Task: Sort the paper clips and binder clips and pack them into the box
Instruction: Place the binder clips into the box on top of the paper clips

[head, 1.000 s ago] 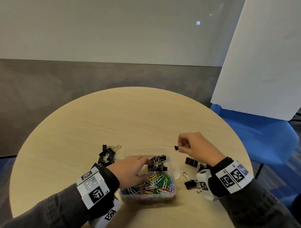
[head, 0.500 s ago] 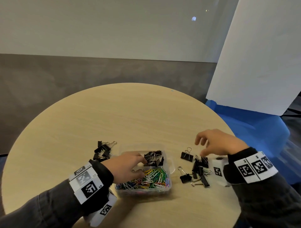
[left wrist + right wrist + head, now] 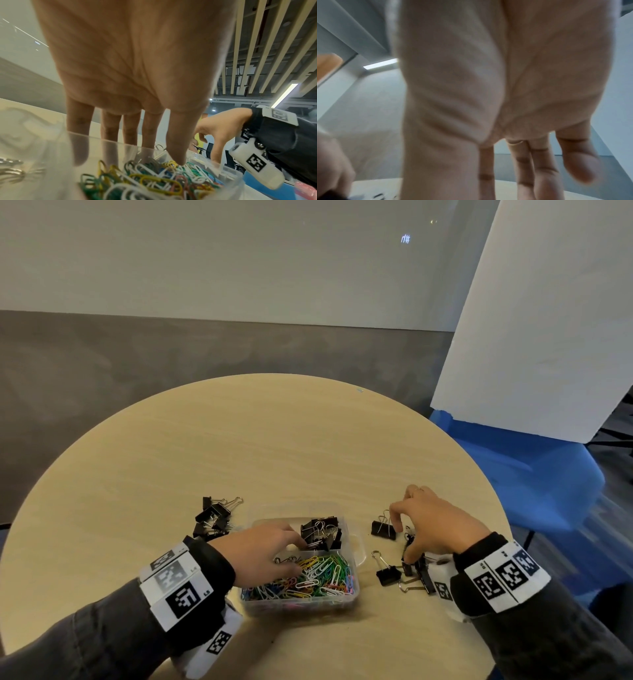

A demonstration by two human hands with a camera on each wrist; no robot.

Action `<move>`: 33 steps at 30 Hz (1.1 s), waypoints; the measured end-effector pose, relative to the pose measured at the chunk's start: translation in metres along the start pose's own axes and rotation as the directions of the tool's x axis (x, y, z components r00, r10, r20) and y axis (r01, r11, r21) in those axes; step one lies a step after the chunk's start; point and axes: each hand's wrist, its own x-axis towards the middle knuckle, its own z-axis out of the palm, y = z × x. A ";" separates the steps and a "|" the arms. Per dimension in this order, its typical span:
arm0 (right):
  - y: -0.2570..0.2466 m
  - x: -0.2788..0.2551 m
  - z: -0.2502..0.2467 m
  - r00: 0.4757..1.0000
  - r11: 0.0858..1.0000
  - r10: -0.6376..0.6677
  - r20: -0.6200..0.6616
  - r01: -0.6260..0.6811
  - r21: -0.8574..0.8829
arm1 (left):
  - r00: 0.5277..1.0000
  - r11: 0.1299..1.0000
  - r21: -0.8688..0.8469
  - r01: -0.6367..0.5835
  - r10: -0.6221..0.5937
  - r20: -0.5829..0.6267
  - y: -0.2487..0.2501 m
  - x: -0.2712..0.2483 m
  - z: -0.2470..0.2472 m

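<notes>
A clear plastic box sits near the table's front edge. Coloured paper clips fill its near compartment and black binder clips lie in the far one. My left hand reaches into the box with straight fingers. Its thumb touches the paper clips and its fingertips are at the binder clips. My right hand hovers with spread fingers over a loose pile of binder clips right of the box. Its index finger is beside a single clip. Nothing shows in its grasp.
Another heap of black binder clips lies left of the box. The round wooden table ends close behind my right wrist. A blue chair and a white panel stand to the right.
My right hand held a small black clip above the table, then moved right and down onto the right-hand pile with spread fingers. My left hand stays in the box.
</notes>
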 end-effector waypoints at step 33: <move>-0.059 0.025 -0.030 0.939 0.953 -0.296 -0.174 0.304 0.019 | 1.000 0.999 0.038 -0.013 0.014 -0.019 -0.002 0.001 0.005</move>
